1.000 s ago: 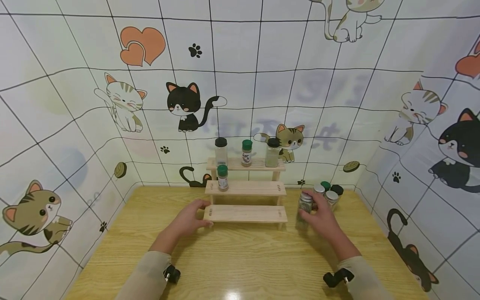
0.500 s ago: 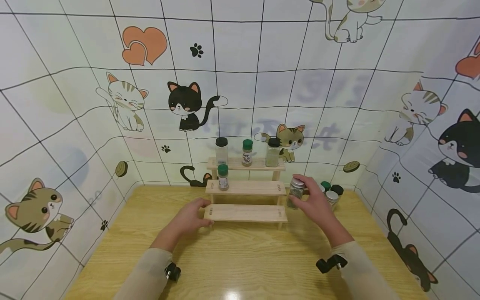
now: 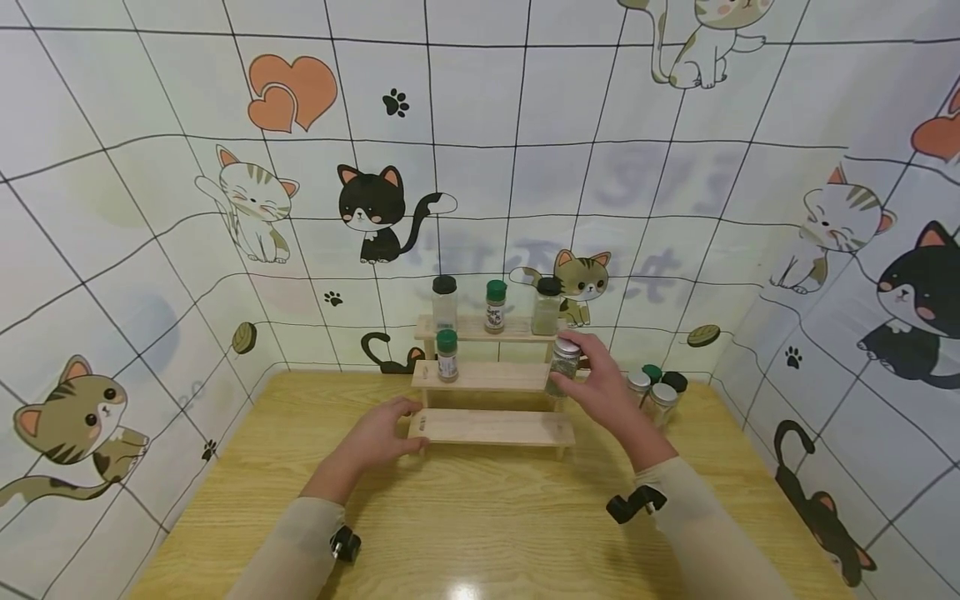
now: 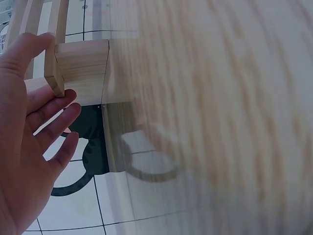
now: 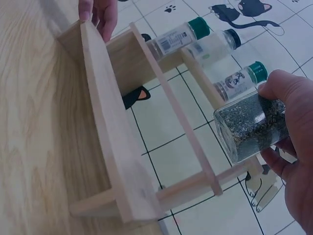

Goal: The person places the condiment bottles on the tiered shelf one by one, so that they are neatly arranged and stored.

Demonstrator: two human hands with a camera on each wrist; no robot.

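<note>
A three-step wooden spice rack stands on the table. My left hand pinches the left end of its lowest step, thumb in front and fingers behind. In the right hand is a glass spice jar with a silver lid and dark dried flakes inside. It is tilted and overlaps the right end of the middle step in the head view. A green-capped bottle stands at that step's left end. The top step bears a black-capped jar, a green-capped shaker and another black-capped jar.
Right of the rack, several more jars stand close together on the wooden table, among them a silver-lidded jar and one with a black lid. A cat-printed wall covering closes off the back and both sides.
The right hand has carried the silver-lidded spice jar up and left, from beside the jar group to the rack's middle step. My left hand keeps its grip on the rack.
</note>
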